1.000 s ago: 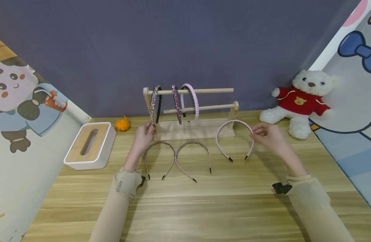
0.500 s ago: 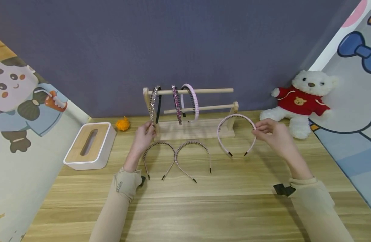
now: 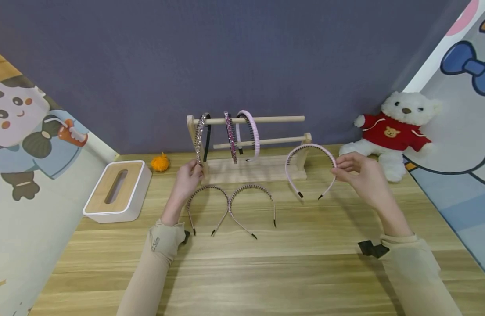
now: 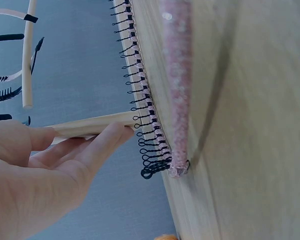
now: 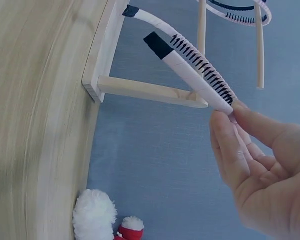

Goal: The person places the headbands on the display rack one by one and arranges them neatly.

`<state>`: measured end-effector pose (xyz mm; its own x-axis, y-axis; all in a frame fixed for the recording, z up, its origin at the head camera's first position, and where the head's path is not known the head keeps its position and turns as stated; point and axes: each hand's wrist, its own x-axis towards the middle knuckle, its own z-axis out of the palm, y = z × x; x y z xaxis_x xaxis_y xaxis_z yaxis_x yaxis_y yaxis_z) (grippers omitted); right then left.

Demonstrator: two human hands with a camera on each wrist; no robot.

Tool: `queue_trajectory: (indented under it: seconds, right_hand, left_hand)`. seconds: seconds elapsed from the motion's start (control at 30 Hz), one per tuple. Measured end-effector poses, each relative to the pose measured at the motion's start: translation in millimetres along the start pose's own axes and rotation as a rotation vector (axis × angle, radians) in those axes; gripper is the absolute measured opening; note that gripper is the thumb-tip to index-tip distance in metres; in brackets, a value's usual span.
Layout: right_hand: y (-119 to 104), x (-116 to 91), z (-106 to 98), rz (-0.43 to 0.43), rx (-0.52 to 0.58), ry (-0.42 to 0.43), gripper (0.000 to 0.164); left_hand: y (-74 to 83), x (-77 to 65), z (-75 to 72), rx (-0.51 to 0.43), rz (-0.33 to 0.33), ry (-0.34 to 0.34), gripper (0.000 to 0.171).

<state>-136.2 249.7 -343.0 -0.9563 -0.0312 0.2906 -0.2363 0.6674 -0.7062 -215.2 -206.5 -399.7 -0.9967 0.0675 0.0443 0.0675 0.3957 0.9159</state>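
My right hand pinches one side of a pale pink toothed headband between thumb and fingers. Its black-tipped ends point down, raised over the table at the right end of a wooden rack. On the other side my left hand grips the rack's left upright, thumb and fingers on either side of the wood. From the upper bar hang a silver glittery headband, a magenta glittery headband and a pale pink headband. Two pinkish headbands, the left one and right one, lie in front.
A white tissue box with a wooden lid stands at the left, beside an orange yarn ball. A white teddy bear in a red top sits at the back right. Behind the rack rises a dark blue-grey wall.
My right hand has lifted the pink headband higher and slightly right, bringing its arch up over the rack's right end. My left hand stays at the left upright.
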Motion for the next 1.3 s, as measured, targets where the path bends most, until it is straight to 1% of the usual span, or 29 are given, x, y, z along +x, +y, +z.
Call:
queue_trajectory:
  seconds: [0.23,0.43,0.7,0.9,1.1,1.3]
  right_hand:
    - [0,-1,0,-0.019,0.024,0.027,0.023]
    - [-5,-1,-1,-0.020,0.039,0.037,0.025]
    - [-10,-3,-4,0.006,0.025,0.034,0.026]
    - [-13,-4,-6,-0.018,0.007,0.053,0.027]
    - [-17,-5,-7,-0.033,-0.002,0.066,0.028]
    - [-20,-6,-9,-0.027,-0.011,0.076,0.029]
  left_hand:
    - [0.8,-0.4,0.4,0.002,0.001,0.002,0.040]
    - [1.6,-1.7,0.1,0.004,0.008,0.005,0.040]
    - [0.0,-0.5,-0.6,-0.004,-0.002,-0.004,0.041]
    - [2.0,-0.6,-1.1,-0.006,-0.004,-0.010,0.043]
    - [1.8,-1.9,-0.3,-0.007,-0.012,0.001,0.041]
    - [0.5,-0.5,0.4,-0.007,-0.005,0.002,0.040]
